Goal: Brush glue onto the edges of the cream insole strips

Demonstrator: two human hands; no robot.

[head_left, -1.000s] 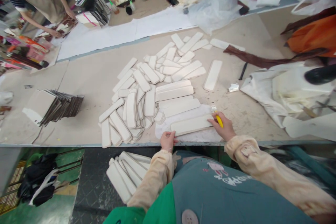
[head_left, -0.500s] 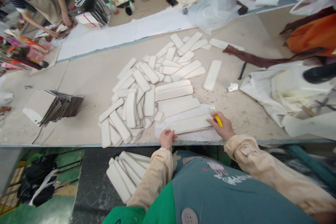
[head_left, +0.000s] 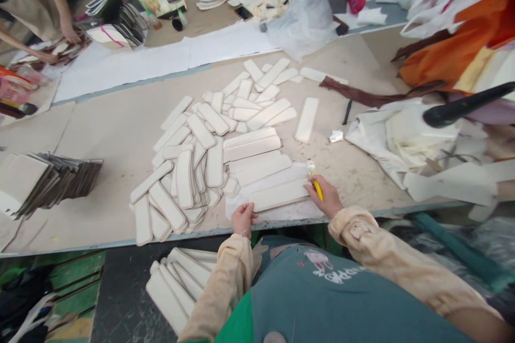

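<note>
A long off-white strip with rounded ends (head_left: 279, 195) lies near the table's front edge, partly over a thin white sheet (head_left: 295, 213). At its left end, my left hand (head_left: 243, 218) pinches the strip between thumb and fingers. My right hand (head_left: 326, 196) is closed around a small yellow-handled tool (head_left: 317, 189) with a whitish tip pointing away from me; its kind is too small to tell. The fingers of that hand also touch the strip's right end. Just beyond lie more strips (head_left: 261, 167) in short stacks, and a large loose heap of them (head_left: 201, 131) spreads to the left.
More strips (head_left: 169, 289) rest on a black surface below the table edge. A stack of dark-edged panels (head_left: 52, 182) stands at left. To the right are a white container (head_left: 418, 126), a brown strap (head_left: 374, 94) and a crumpled foil piece (head_left: 336, 136). Two people work across the table.
The camera view has shifted to the right, so the scene sits further left. Both hands stay at the two ends of the same strip, the yellow-handled tool still in my right hand.
</note>
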